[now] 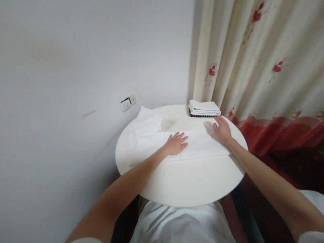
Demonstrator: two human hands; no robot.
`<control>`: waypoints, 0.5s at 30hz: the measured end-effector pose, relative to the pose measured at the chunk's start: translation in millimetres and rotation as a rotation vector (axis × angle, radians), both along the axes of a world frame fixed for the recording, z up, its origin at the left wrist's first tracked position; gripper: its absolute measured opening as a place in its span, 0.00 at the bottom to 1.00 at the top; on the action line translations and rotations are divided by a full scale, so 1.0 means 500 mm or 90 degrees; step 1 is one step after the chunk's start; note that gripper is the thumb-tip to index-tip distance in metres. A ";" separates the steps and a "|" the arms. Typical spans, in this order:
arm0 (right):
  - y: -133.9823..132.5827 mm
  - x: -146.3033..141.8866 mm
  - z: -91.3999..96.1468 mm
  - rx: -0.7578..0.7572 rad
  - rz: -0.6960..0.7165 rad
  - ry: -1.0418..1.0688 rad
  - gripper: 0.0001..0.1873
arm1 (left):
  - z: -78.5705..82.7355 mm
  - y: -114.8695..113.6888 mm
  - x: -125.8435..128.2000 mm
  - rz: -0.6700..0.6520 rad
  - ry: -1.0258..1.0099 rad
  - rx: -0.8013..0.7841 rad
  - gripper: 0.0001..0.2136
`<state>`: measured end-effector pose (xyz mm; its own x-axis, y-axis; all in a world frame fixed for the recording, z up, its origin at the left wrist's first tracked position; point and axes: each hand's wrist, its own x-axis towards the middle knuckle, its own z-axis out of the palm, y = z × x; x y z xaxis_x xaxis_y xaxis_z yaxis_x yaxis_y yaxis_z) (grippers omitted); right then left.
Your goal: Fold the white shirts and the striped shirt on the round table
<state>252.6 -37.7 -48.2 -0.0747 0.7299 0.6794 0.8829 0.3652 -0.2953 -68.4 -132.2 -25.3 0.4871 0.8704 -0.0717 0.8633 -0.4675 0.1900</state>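
Two bare hands work over a white garment (202, 145) laid in a long strip across a round white table (189, 182), beside a wall with a power socket (125, 105) and a floral curtain (253, 67). We see the left hand (176, 144) flat on the middle of the strip, its fingers spread. The right hand (222, 129) is over the strip's far right end, thumb apart from fingers held loosely together, pinching nothing that we can make out; its fingertips reach the near corner of a folded white cloth (205, 107), though we cannot tell whether they touch it. That bundle sits neatly on a black-and-white dotted item (202, 115) at the table's back edge. We judge the work partway along: the bundle looks finished, and the garment appears narrowed lengthwise but not yet compact, with a loose flap (148, 119) angling off its left end, out of line with the rest.
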 end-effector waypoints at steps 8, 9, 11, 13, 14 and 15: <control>-0.111 -0.138 0.026 -0.127 0.165 0.040 0.27 | -0.001 -0.001 0.001 0.008 0.004 0.008 0.28; -0.130 -0.157 0.021 -0.157 0.193 0.018 0.28 | -0.001 -0.002 0.002 0.009 0.003 0.008 0.29; -0.164 -0.188 0.013 -0.221 0.233 -0.049 0.32 | -0.001 -0.004 0.004 0.012 -0.004 0.012 0.30; -0.184 -0.201 0.008 -0.294 0.242 -0.122 0.37 | 0.000 -0.006 0.005 0.014 -0.009 0.017 0.30; -0.187 -0.199 0.007 -0.329 0.235 -0.155 0.39 | 0.000 -0.007 0.005 0.013 -0.010 0.018 0.30; -0.185 -0.192 0.007 -0.358 0.221 -0.181 0.40 | 0.000 -0.008 0.004 0.013 -0.009 0.018 0.30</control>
<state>156.8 -130.3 -44.7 -0.4845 0.8655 0.1270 0.8140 0.4993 -0.2968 -66.2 -136.1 -25.3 0.4704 0.8816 -0.0397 0.8699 -0.4557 0.1888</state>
